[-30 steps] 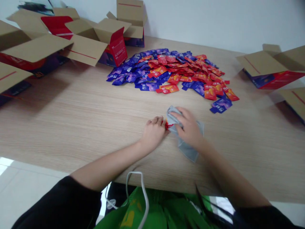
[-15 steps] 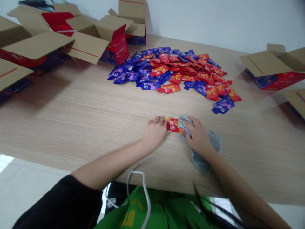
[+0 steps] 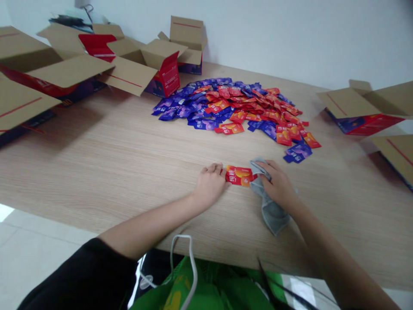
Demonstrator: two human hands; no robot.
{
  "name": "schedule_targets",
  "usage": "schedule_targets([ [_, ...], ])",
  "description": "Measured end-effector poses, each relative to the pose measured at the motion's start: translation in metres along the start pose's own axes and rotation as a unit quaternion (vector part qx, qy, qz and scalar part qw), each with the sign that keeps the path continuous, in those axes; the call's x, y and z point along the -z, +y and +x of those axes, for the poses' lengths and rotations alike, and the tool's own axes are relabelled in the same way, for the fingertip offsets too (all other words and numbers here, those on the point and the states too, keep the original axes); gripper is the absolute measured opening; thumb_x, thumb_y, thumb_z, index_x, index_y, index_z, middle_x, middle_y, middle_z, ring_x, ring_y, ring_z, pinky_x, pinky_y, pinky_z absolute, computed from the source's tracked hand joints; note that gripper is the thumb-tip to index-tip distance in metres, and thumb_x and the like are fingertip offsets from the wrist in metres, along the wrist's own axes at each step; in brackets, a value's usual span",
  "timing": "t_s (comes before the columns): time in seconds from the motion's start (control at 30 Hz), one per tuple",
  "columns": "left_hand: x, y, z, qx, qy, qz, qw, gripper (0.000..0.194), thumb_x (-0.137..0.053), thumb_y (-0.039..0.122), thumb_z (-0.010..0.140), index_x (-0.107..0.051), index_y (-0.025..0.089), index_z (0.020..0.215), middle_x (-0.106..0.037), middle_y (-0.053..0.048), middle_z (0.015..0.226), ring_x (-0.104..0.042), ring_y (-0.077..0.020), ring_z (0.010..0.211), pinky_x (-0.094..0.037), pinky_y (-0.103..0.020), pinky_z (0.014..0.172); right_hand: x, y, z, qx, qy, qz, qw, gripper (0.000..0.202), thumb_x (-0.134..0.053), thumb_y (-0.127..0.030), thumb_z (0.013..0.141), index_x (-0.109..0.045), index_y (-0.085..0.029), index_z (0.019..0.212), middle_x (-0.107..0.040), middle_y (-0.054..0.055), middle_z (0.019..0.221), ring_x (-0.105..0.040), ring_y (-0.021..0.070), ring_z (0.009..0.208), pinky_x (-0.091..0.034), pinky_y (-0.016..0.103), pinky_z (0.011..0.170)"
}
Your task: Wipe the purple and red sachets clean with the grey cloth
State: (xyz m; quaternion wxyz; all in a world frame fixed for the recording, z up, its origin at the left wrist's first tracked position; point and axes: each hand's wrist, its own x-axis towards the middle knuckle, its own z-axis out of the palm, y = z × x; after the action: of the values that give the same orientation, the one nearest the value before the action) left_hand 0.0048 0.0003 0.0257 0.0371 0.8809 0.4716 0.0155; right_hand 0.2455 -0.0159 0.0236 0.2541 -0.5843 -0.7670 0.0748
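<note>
On the table in front of me lies a red-orange sachet [image 3: 240, 175], flat, with white lettering and orange fruit printed on it. The fingers of my left hand [image 3: 210, 184] are closed over its left end and hold it against the tabletop. My right hand [image 3: 280, 185] grips a grey cloth [image 3: 272, 215] at the sachet's right end, where the cloth's folded edge touches or nearly touches it. The rest of the cloth hangs loosely below that hand onto the table. Farther back is a heap of purple and red sachets [image 3: 238, 103].
Open cardboard boxes stand at the left, including a large one [image 3: 77, 71] and one with a red flap [image 3: 169, 77]. Another box [image 3: 358, 103] is at the right, beside a further flap [image 3: 396, 150]. One purple sachet [image 3: 298, 153] lies at the heap's near right edge.
My right hand and the cloth have slid rightward along the sachet, uncovering more of its printed face. My left hand keeps its hold. The whole view has shifted slightly upward.
</note>
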Motion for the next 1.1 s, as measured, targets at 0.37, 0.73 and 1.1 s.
schedule_targets([
  [0.37, 0.0, -0.001, 0.0, -0.006, 0.008, -0.002, 1.0, 0.043, -0.054, 0.044, 0.097, -0.063, 0.012, 0.124, -0.057, -0.016, 0.139, -0.053, -0.0274, 0.125, -0.048, -0.038, 0.09, -0.031, -0.055, 0.011, 0.069, -0.06, -0.094, 0.991, 0.048, -0.049, -0.023, 0.088, -0.058, -0.022, 0.135, -0.053, 0.014, 0.138, -0.047, 0.0308, 0.124, -0.04, 0.049, 0.102],
  [0.73, 0.001, 0.0, 0.0, -0.004, 0.0, -0.007, 1.0, 0.044, -0.057, 0.044, 0.096, -0.061, 0.013, 0.125, -0.056, -0.016, 0.141, -0.052, -0.0278, 0.127, -0.048, -0.039, 0.091, -0.029, -0.024, -0.016, 0.04, -0.061, -0.151, 0.986, 0.048, -0.047, -0.02, 0.087, -0.056, -0.018, 0.135, -0.054, 0.015, 0.134, -0.048, 0.0307, 0.119, -0.042, 0.047, 0.098],
  [1.1, -0.006, 0.001, 0.001, -0.01, 0.01, 0.008, 1.0, 0.044, -0.053, 0.044, 0.097, -0.061, 0.01, 0.124, -0.056, -0.018, 0.14, -0.051, -0.029, 0.126, -0.048, -0.039, 0.091, -0.006, -0.004, -0.011, -0.035, -0.024, -0.073, 0.996, 0.048, -0.041, -0.011, 0.084, -0.061, -0.019, 0.127, -0.059, 0.013, 0.117, -0.057, 0.0281, 0.107, -0.05, 0.046, 0.094],
])
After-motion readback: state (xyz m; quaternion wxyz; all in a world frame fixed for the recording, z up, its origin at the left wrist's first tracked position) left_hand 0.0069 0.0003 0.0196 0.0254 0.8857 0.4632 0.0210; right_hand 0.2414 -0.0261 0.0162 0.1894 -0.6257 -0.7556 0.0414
